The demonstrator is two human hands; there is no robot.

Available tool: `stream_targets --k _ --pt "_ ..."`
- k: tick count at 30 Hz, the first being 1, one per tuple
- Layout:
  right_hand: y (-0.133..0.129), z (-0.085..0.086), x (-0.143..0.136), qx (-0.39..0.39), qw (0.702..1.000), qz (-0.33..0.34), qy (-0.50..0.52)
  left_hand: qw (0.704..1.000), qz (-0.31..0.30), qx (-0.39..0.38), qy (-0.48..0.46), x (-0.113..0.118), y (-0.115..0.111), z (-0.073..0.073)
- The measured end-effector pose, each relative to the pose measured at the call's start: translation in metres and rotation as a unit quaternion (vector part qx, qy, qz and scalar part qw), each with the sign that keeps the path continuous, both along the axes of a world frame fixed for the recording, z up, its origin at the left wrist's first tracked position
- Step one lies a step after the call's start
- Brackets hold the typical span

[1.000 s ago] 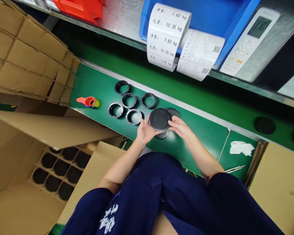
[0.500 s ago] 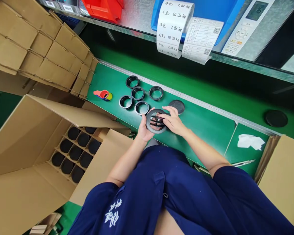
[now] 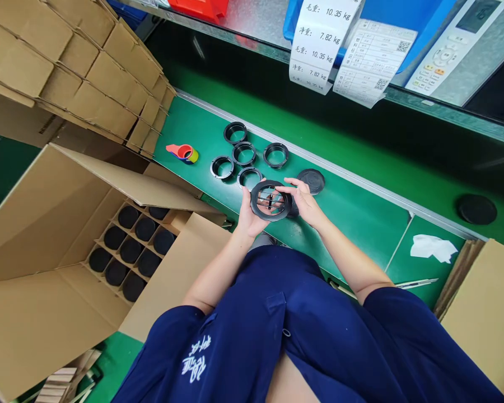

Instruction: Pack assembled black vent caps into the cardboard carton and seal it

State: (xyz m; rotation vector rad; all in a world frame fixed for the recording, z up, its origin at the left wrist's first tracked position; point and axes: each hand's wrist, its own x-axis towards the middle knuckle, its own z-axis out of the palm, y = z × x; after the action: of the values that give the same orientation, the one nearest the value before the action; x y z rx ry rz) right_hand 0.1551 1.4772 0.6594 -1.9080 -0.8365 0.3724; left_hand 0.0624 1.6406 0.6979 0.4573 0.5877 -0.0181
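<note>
A round black air vent (image 3: 255,208) with thin slats across its opening is between my hands, held low over the bench. My left hand (image 3: 248,217) grips its left rim, thumb at the upper edge. From the right, my right hand (image 3: 303,202) holds the other side, with its fingertips at the rim and slats. A dark rounded part shows just under my right hand; I cannot tell if it belongs to the vent. Several black rings (image 3: 276,155) lie beyond my hands, and a black disc (image 3: 312,181) lies just past my right fingers.
At left stands an open carton (image 3: 88,305) with black round pieces in a divider. Stacked cardboard dividers (image 3: 105,73) rise behind it. On the green bench (image 3: 361,224) are red and yellow rings (image 3: 185,153), white paper (image 3: 433,247) and a cutter knife (image 3: 418,283). A shelf (image 3: 256,39) overhangs the back.
The vent has tilted, so the bench shows through its slats. My right hand has shifted slightly toward its right rim. The whole view has moved a little.
</note>
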Motion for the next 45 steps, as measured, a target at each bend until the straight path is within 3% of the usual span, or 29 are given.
stream_targets --k 2,6,9,12,14,18,20,22,25,29,35,38,40,41,42,43,44,45 --pt "0.003 -0.005 -0.005 -0.019 0.999 0.016 -0.041 1.000 0.014 -0.011 0.008 0.002 0.007 -0.008" --pt "0.015 -0.021 -0.015 -0.079 0.977 0.147 -0.133 0.995 0.036 -0.034 0.083 0.004 0.019 -0.027" --pt "0.028 -0.034 -0.010 -0.111 0.971 0.193 -0.087 0.992 0.002 -0.042 0.120 0.007 0.026 -0.041" --pt "0.051 -0.047 0.014 -0.113 0.969 0.217 -0.022 0.991 -0.035 -0.053 0.117 0.016 0.035 -0.049" --pt "0.072 -0.057 0.044 -0.125 0.975 0.183 -0.024 0.989 -0.035 -0.048 0.134 0.023 0.045 -0.053" --pt "0.118 -0.084 0.117 -0.224 0.971 -0.021 -0.087 0.982 -0.019 -0.022 0.185 0.028 0.069 -0.064" --pt "0.134 -0.098 0.146 -0.270 0.956 -0.046 -0.103 0.982 -0.023 -0.031 0.186 0.022 0.077 -0.070" --pt "0.143 -0.108 0.162 -0.303 0.946 -0.021 -0.111 0.980 -0.020 -0.043 0.193 0.011 0.084 -0.078" --pt "0.153 -0.115 0.169 -0.324 0.937 0.009 -0.130 0.972 -0.006 -0.053 0.230 -0.007 0.092 -0.091" --pt "0.171 -0.115 0.168 -0.282 0.941 -0.020 -0.185 0.954 -0.009 -0.063 0.292 -0.020 0.097 -0.104" --pt "0.188 -0.118 0.160 -0.307 0.943 0.000 -0.132 0.945 -0.066 0.008 0.320 0.006 0.093 -0.100" --pt "0.146 -0.118 0.184 -0.267 0.954 -0.039 -0.128 0.939 -0.100 0.061 0.322 0.028 0.086 -0.101" --pt "0.076 -0.109 0.205 -0.225 0.957 -0.154 -0.099 0.929 -0.136 0.086 0.333 0.037 0.079 -0.103" --pt "0.029 -0.101 0.215 -0.189 0.948 -0.250 -0.059 0.922 -0.155 0.097 0.342 0.038 0.075 -0.104" --pt "-0.022 -0.092 0.222 -0.145 0.925 -0.351 0.000 0.914 -0.171 0.106 0.353 0.037 0.072 -0.105" --pt "-0.077 -0.083 0.227 -0.069 0.874 -0.474 0.084 0.905 -0.183 0.118 0.366 0.035 0.068 -0.107" --pt "-0.132 -0.074 0.230 0.026 0.781 -0.603 0.161 0.896 -0.192 0.131 0.379 0.032 0.065 -0.107" --pt "-0.184 -0.067 0.229 0.056 0.729 -0.657 0.184 0.887 -0.197 0.144 0.391 0.029 0.062 -0.108"
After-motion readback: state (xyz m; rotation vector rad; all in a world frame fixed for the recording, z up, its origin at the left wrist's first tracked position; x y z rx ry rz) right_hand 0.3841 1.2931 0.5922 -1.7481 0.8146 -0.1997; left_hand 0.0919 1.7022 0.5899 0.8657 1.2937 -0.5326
